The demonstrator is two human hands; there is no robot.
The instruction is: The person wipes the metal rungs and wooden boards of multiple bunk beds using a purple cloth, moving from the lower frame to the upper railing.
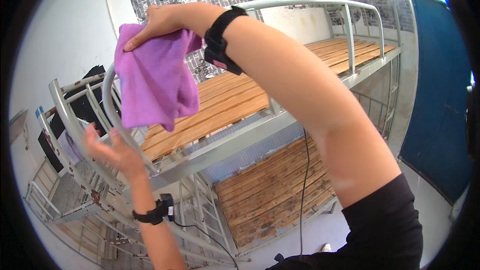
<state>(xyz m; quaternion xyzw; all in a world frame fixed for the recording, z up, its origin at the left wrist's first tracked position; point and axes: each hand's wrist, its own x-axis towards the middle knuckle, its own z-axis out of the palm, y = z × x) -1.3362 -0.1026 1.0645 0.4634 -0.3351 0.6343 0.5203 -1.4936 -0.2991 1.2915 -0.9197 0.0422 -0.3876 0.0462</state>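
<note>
My right hand [159, 22] grips a purple cloth [157, 78] by its upper edge, thumb in front. The cloth hangs in folds over the near left end of the upper bunk's wooden slats [225, 97]. Below and to the left, my left hand [116, 152] is blurred, its fingers apart and holding nothing. It is close to the curved metal end rail [108, 90] of the bunk bed; whether it touches the rail I cannot tell. Each wrist wears a black strap with a small device, the right one [221, 41] and the left one [155, 212].
The metal guard rail [311, 2] runs along the upper bunk. Underneath lies a lower bunk with worn slats [273, 195]. Another rusted bed frame [67, 157] stands close at left. Black cables [304, 180] hang in front of me. A blue door [435, 97] is at right.
</note>
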